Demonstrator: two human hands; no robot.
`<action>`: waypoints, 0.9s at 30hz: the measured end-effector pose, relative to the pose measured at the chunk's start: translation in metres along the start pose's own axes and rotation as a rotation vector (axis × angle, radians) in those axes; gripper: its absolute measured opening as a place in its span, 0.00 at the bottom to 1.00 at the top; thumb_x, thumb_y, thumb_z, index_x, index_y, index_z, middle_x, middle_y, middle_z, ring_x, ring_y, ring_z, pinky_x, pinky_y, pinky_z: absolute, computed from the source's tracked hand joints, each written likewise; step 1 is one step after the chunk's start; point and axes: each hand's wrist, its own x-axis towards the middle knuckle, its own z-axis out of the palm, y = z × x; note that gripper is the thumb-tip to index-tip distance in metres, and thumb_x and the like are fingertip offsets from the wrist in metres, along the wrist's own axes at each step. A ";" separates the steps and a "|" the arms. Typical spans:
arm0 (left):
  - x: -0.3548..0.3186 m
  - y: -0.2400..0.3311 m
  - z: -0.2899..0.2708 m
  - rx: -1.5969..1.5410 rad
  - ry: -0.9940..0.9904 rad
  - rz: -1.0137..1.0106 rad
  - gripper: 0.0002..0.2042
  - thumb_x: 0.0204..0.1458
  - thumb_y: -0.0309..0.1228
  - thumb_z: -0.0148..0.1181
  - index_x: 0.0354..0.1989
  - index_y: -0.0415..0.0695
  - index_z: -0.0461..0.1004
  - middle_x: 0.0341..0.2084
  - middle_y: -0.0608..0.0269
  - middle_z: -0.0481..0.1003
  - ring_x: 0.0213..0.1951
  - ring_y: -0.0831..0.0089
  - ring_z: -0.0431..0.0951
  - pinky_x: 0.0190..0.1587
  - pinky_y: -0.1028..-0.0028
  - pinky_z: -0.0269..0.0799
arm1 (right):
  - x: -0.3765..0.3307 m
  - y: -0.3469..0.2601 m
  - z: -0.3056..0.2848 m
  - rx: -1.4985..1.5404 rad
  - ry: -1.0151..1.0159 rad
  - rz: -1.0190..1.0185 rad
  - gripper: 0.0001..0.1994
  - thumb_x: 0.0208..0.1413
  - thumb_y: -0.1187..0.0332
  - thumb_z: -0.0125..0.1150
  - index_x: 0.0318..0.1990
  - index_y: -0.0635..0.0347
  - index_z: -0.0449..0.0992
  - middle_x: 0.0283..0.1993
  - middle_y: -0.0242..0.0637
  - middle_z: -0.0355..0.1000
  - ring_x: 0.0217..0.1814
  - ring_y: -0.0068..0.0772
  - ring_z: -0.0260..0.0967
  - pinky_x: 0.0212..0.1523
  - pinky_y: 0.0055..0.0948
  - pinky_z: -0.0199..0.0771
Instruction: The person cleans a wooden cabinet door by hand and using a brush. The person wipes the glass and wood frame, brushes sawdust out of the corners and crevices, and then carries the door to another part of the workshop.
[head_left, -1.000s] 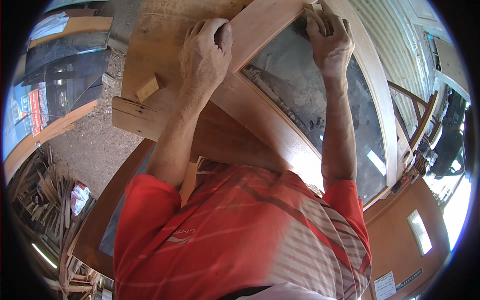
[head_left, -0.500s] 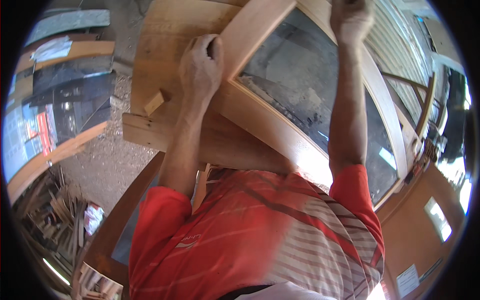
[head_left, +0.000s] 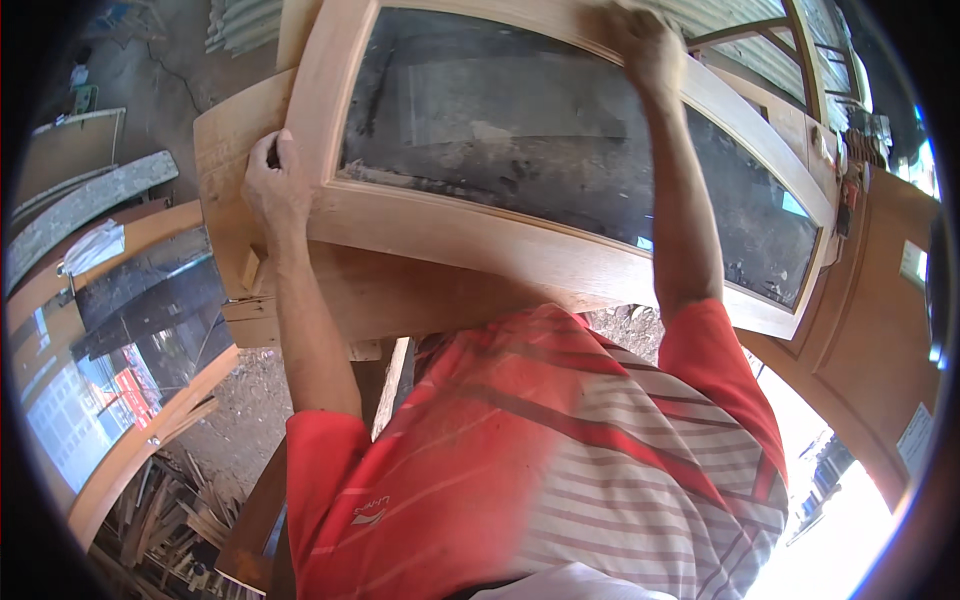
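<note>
Wooden frame (head_left: 480,240), one, around one dark panel (head_left: 500,120), upper centre to right. Hands, two. Left hand (head_left: 278,185), left of centre, at the frame's left edge: fingers curled, any pinch hidden from me. One small block (head_left: 250,268) beside its wrist. Right hand (head_left: 645,48), top, right of centre, over the far rail: blurred, fingers cannot be told. Step, my judgement: handwork at that rail; next move calls for steady left-hand support. Farther: one brown door (head_left: 870,260), right.
</note>
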 end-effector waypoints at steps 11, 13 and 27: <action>-0.005 -0.007 0.011 0.024 -0.094 0.060 0.33 0.56 0.48 0.73 0.59 0.31 0.75 0.53 0.42 0.80 0.55 0.57 0.81 0.57 0.63 0.76 | -0.104 0.288 -0.219 -0.265 -0.042 0.862 0.27 0.61 0.44 0.65 0.44 0.65 0.84 0.45 0.58 0.82 0.52 0.60 0.79 0.56 0.50 0.76; -0.006 -0.004 0.007 0.052 -0.126 0.039 0.35 0.55 0.50 0.73 0.59 0.30 0.75 0.52 0.42 0.80 0.55 0.55 0.81 0.57 0.63 0.75 | -0.101 0.268 -0.228 -0.185 0.191 0.624 0.25 0.62 0.45 0.64 0.46 0.62 0.84 0.46 0.57 0.81 0.54 0.60 0.78 0.57 0.51 0.74; -0.042 -0.013 -0.002 0.460 -0.076 0.015 0.41 0.53 0.63 0.68 0.53 0.29 0.77 0.48 0.39 0.80 0.52 0.47 0.81 0.57 0.57 0.73 | -0.148 0.290 -0.249 0.056 -0.205 0.480 0.19 0.63 0.52 0.65 0.48 0.61 0.81 0.48 0.50 0.80 0.55 0.59 0.75 0.56 0.50 0.73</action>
